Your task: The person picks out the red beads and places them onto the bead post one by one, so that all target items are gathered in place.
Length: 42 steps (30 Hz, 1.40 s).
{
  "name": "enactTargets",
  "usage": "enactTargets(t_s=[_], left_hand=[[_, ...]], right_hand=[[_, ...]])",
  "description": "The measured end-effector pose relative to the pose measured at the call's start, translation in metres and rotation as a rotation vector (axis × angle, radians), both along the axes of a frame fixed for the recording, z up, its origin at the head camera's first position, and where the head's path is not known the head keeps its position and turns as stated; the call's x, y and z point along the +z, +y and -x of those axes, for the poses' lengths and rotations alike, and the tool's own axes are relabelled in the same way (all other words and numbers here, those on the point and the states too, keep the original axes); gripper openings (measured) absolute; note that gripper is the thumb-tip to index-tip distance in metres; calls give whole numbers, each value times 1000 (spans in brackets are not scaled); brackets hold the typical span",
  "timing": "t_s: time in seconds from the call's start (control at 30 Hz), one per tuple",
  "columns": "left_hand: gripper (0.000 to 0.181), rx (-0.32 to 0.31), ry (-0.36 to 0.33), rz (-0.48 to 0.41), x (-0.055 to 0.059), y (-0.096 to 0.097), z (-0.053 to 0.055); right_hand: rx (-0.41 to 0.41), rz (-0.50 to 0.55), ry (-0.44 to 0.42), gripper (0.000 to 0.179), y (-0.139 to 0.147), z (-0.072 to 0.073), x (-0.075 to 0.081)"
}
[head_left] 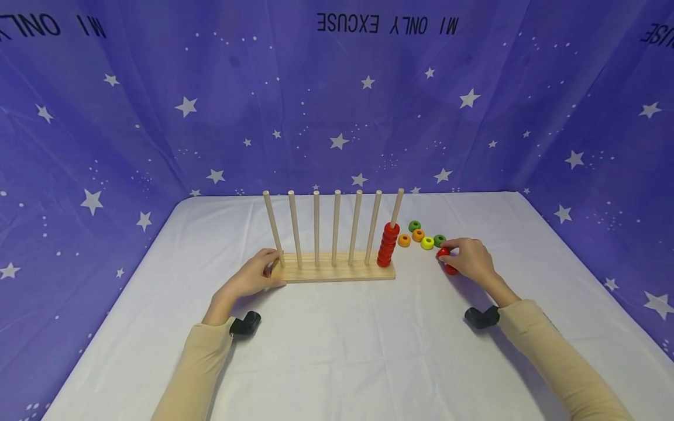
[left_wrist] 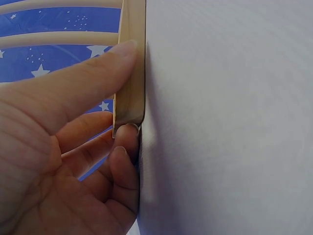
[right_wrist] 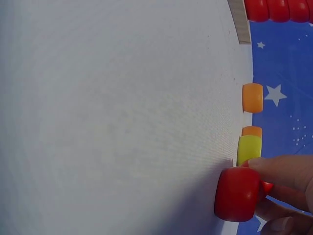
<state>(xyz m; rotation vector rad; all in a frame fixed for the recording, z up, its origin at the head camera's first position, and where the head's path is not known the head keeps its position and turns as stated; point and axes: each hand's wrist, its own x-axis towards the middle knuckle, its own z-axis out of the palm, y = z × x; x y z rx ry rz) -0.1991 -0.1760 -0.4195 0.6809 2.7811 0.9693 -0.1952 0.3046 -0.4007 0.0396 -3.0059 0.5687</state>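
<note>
A wooden peg rack (head_left: pixel 337 272) with several upright pegs stands on the white table. Several red beads (head_left: pixel 388 245) are stacked on its rightmost peg. My left hand (head_left: pixel 254 275) holds the left end of the base; in the left wrist view the thumb (left_wrist: pixel 124 51) lies on the wood and the other fingers curl at its end. To the right of the rack, my right hand (head_left: pixel 471 260) pinches a red bead (head_left: pixel 444 252) between thumb and fingers. Another red bead (right_wrist: pixel 238 194) sits right beside it, closer to the wrist camera, partly under the hand in the head view.
Loose beads lie between the rack and my right hand: orange (head_left: pixel 403 240), yellow (head_left: pixel 427 242) and green (head_left: pixel 414 225) ones. A starry blue-purple cloth (head_left: pixel 337 105) walls the table's back and sides. A black wrist mount (head_left: pixel 246 323) sits at each sleeve cuff.
</note>
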Motion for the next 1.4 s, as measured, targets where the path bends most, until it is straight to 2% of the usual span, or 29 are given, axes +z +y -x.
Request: enactTargets(t_s=[0.47,0.9,1.2,1.4], left_hand=[[70,-4,-4,-9,0,0,0],[71,-5,-1,-9,0,1,0],[70,-7,-6,-15,1,1,-1],[70,-6,-7,-8,2,1,-2]], right_hand=[[-26,28,96,41,0,-1,1],[-21,64,280,35,-2,-3,6],[-13,82,366,33,-7,-4,9],[-7,88,465,33,-11,-5,11]])
